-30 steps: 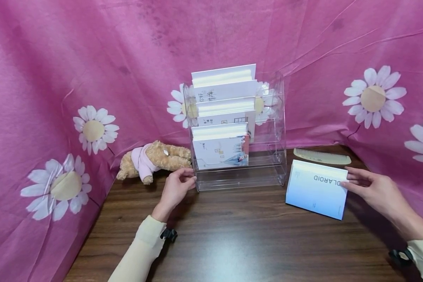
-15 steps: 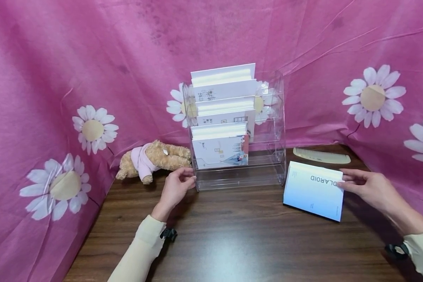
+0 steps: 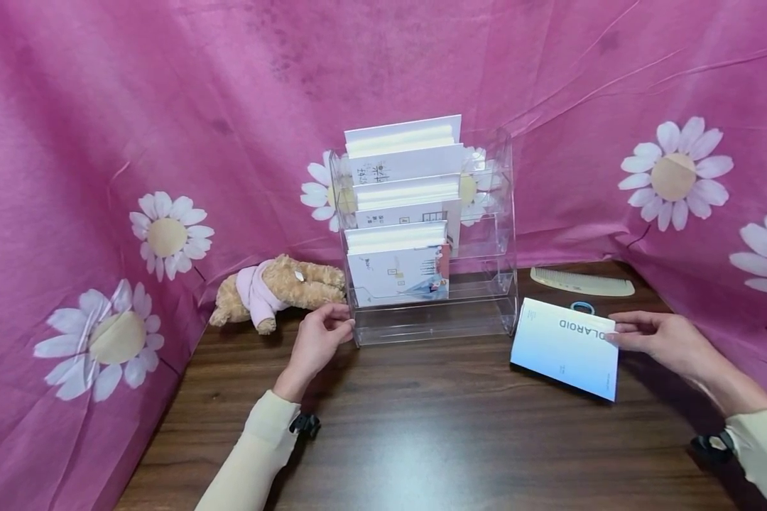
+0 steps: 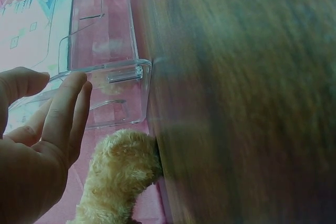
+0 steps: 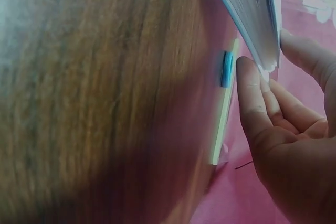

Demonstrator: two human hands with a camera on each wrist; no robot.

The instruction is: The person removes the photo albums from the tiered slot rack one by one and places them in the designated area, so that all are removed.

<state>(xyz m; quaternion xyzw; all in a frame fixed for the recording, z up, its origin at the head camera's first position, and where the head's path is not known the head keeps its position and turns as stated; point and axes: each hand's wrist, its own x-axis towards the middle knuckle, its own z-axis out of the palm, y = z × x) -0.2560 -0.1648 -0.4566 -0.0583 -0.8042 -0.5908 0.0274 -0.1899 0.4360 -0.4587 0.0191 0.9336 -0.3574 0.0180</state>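
Note:
In the head view my right hand (image 3: 658, 341) pinches the right edge of a white-to-blue photo album (image 3: 565, 355) lettered POLAROID. The right wrist view shows the thumb on one cover and fingers (image 5: 252, 98) on the other, with the page edges between them. My left hand (image 3: 318, 341) touches the lower left side of a clear acrylic rack (image 3: 431, 330). Its fingers (image 4: 63, 108) lie fairly straight against the side panel, the thumb near the front edge. Three pale albums (image 3: 399, 277) stand in the rack's upper tiers, toward the left; its lowest tier holds nothing.
A teddy bear (image 3: 287, 280) in a pink top lies left of the rack, close to my left hand. Behind the held album lie a pale comb (image 3: 581, 282) and a blue ring (image 3: 583, 307) on the wooden table (image 3: 383, 426). Pink flowered cloth surrounds the table.
My right hand has carried the album slightly left and toward me, bringing the blue ring behind it into sight. My left hand and the rack have stayed put.

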